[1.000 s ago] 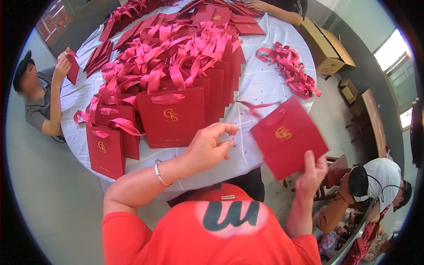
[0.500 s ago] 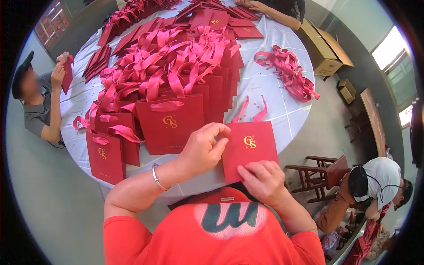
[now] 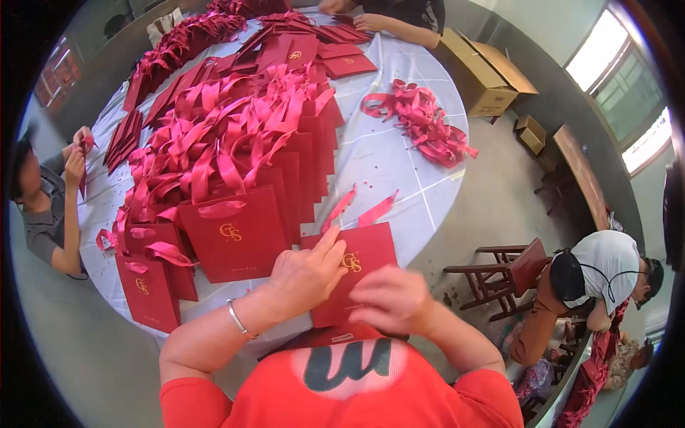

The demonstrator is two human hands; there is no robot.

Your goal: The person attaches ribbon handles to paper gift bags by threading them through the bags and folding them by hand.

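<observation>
Head view: the round, white-covered bench spreads ahead of both your grips. On it, ahead and to the left of your left grip, stands a crowd of red bags with pink ribbon handles. Well ahead of your right grip lies a heap of loose pink ribbon. A single red bag sits beneath both grips, its ribbon handle pointing away from you. Your left grip has its fingers stretched over the bag's upper left part; your right is over the lower right, too blurred to tell whether spread or pinching. Behind your left grip, a silver bangle circles the wrist.
</observation>
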